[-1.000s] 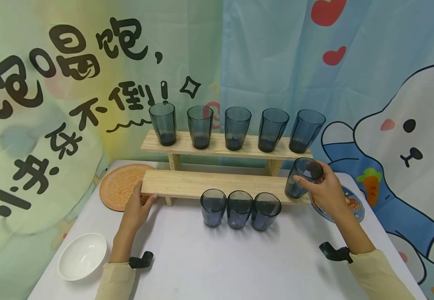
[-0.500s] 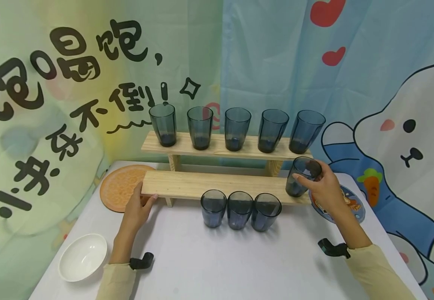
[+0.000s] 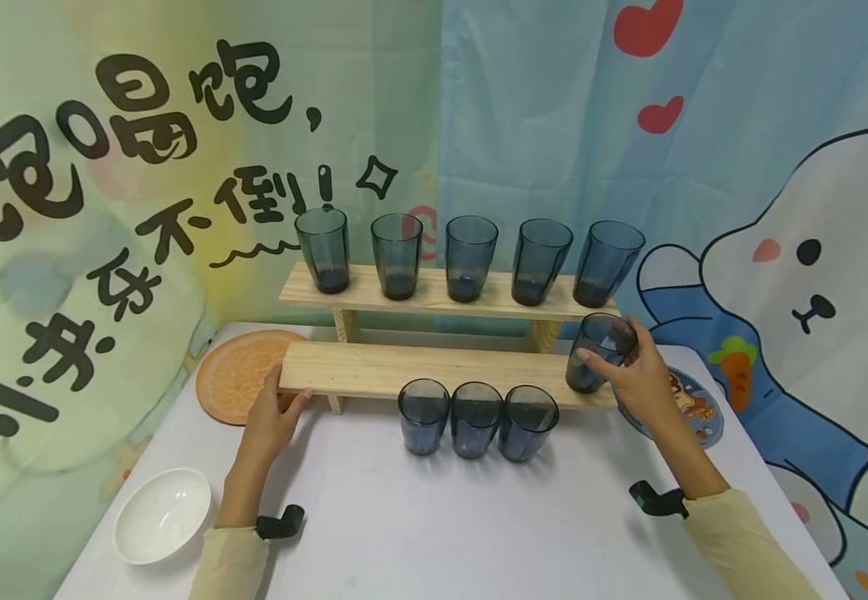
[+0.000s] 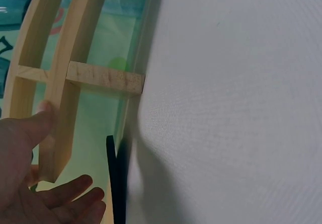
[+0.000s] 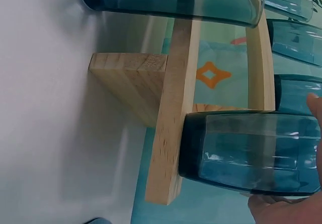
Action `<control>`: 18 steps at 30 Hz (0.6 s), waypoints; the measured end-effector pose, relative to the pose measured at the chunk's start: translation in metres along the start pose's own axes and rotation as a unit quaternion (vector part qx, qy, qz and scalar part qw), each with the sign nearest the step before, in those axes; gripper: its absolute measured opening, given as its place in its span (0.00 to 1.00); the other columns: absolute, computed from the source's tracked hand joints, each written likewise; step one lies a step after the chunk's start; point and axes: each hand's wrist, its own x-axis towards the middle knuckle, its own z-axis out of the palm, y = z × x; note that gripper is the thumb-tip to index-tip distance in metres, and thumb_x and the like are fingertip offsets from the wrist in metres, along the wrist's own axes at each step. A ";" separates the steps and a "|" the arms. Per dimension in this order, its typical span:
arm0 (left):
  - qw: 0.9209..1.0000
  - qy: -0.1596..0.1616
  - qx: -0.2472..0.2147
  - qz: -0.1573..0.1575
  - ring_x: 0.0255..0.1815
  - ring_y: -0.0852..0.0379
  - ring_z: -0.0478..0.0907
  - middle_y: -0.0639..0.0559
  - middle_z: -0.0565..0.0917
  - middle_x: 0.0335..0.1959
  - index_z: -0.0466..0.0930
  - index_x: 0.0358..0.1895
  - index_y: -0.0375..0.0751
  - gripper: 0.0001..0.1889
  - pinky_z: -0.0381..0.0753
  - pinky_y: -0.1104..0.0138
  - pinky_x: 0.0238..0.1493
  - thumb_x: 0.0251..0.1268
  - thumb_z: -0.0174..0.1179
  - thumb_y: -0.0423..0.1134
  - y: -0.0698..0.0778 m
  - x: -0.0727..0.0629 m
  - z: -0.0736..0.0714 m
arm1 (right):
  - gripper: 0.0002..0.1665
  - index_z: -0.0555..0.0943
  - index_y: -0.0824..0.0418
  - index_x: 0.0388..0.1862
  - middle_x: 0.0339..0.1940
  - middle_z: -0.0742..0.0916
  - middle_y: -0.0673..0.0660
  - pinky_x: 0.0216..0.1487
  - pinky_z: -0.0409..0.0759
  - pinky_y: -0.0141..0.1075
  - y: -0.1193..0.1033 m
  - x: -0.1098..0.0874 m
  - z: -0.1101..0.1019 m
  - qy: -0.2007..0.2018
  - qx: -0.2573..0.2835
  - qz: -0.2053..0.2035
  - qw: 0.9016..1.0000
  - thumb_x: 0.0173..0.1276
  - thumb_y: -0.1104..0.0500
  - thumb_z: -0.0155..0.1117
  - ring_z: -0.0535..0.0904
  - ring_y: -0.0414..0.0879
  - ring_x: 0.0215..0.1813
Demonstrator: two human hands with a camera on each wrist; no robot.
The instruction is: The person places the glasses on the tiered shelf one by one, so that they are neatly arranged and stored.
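Note:
A two-tier wooden rack (image 3: 403, 367) stands on the table, and several blue-tinted drinking glasses (image 3: 465, 258) line its upper board. Near the right end of the lower board, my right hand (image 3: 642, 379) grips a glass (image 3: 591, 354) by its side and upper part. In the right wrist view that glass (image 5: 251, 153) stands upright with its base on the board. At the board's left end, my left hand (image 3: 272, 417) holds the edge. The left wrist view has the thumb (image 4: 43, 121) on the wood, with several fingers spread past its end.
Three glasses (image 3: 476, 421) stand in a row on the table before the rack. A round orange mat (image 3: 238, 375) lies behind the left hand, a patterned plate (image 3: 704, 408) by the right. A white bowl (image 3: 163, 517) sits at the front left.
Both hands keep their holds, and the glass stays at the right end of the lower board. The whole head view has shifted slightly.

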 end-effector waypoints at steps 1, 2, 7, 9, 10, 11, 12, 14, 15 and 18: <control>1.000 0.000 0.002 -0.001 0.75 0.28 0.69 0.22 0.60 0.80 0.43 0.85 0.30 0.41 0.68 0.41 0.76 0.85 0.55 0.47 0.000 0.000 0.000 | 0.67 0.35 0.61 0.89 0.87 0.55 0.69 0.81 0.57 0.62 0.001 0.000 0.001 0.002 0.004 -0.003 1.000 0.74 0.45 0.72 0.52 0.66 0.86; 1.000 0.000 0.003 -0.001 0.76 0.28 0.69 0.23 0.60 0.80 0.43 0.85 0.31 0.41 0.68 0.41 0.76 0.85 0.55 0.47 0.000 0.000 0.000 | 0.67 0.35 0.60 0.89 0.87 0.54 0.69 0.82 0.55 0.62 0.001 -0.001 0.001 0.006 0.005 -0.007 1.000 0.73 0.45 0.72 0.50 0.66 0.87; 1.000 -0.002 0.001 -0.005 0.75 0.28 0.69 0.23 0.60 0.80 0.43 0.85 0.31 0.41 0.68 0.40 0.76 0.85 0.55 0.47 0.000 0.000 0.001 | 0.64 0.42 0.56 0.90 0.88 0.55 0.62 0.85 0.53 0.51 0.000 -0.017 0.000 0.059 -0.018 -0.019 0.998 0.72 0.45 0.74 0.50 0.61 0.88; 1.000 -0.002 -0.001 -0.005 0.75 0.28 0.69 0.23 0.61 0.80 0.43 0.85 0.31 0.41 0.68 0.40 0.76 0.85 0.55 0.47 0.000 0.000 0.002 | 0.59 0.48 0.55 0.89 0.88 0.59 0.60 0.84 0.55 0.44 -0.001 -0.026 0.001 0.099 -0.026 -0.033 0.994 0.72 0.47 0.75 0.55 0.58 0.87; 1.000 -0.002 -0.001 -0.005 0.76 0.28 0.69 0.23 0.61 0.80 0.43 0.85 0.31 0.41 0.68 0.40 0.76 0.85 0.55 0.47 0.001 0.000 0.002 | 0.57 0.52 0.54 0.89 0.87 0.62 0.59 0.84 0.57 0.40 -0.003 -0.031 0.002 0.124 -0.029 -0.045 0.991 0.72 0.49 0.75 0.58 0.57 0.86; 1.000 -0.002 -0.001 -0.006 0.76 0.28 0.69 0.23 0.61 0.80 0.43 0.85 0.31 0.41 0.68 0.40 0.76 0.84 0.55 0.47 0.001 -0.001 0.002 | 0.54 0.56 0.55 0.87 0.85 0.66 0.59 0.82 0.60 0.36 -0.004 -0.036 0.003 0.149 -0.034 -0.057 0.987 0.71 0.51 0.76 0.62 0.56 0.85; 1.000 -0.002 0.000 -0.005 0.76 0.28 0.69 0.23 0.61 0.80 0.43 0.85 0.31 0.41 0.68 0.40 0.76 0.84 0.55 0.47 0.001 0.000 0.002 | 0.51 0.60 0.55 0.86 0.83 0.69 0.58 0.81 0.62 0.31 -0.005 -0.042 0.005 0.173 -0.041 -0.069 0.982 0.71 0.52 0.76 0.66 0.54 0.83; 1.000 -0.003 0.002 -0.007 0.76 0.28 0.69 0.23 0.61 0.80 0.43 0.85 0.32 0.41 0.67 0.40 0.76 0.85 0.55 0.47 0.001 0.000 0.001 | 0.44 0.68 0.57 0.81 0.76 0.75 0.60 0.74 0.66 0.22 -0.007 -0.053 0.009 0.214 -0.053 -0.099 0.970 0.70 0.56 0.76 0.73 0.51 0.75; 1.000 -0.003 0.004 -0.007 0.76 0.28 0.68 0.23 0.61 0.80 0.43 0.85 0.32 0.41 0.66 0.40 0.77 0.85 0.55 0.47 0.001 0.000 0.001 | 0.41 0.71 0.59 0.78 0.73 0.77 0.60 0.71 0.67 0.20 -0.009 -0.059 0.012 0.226 -0.059 -0.112 0.966 0.70 0.58 0.77 0.74 0.51 0.72; 1.000 -0.003 0.005 -0.008 0.77 0.28 0.67 0.23 0.61 0.80 0.43 0.85 0.32 0.41 0.66 0.40 0.77 0.85 0.55 0.47 0.001 0.000 0.000 | 0.37 0.74 0.63 0.74 0.67 0.81 0.62 0.65 0.68 0.17 -0.008 -0.073 0.025 0.218 -0.075 -0.134 0.964 0.69 0.61 0.77 0.77 0.53 0.65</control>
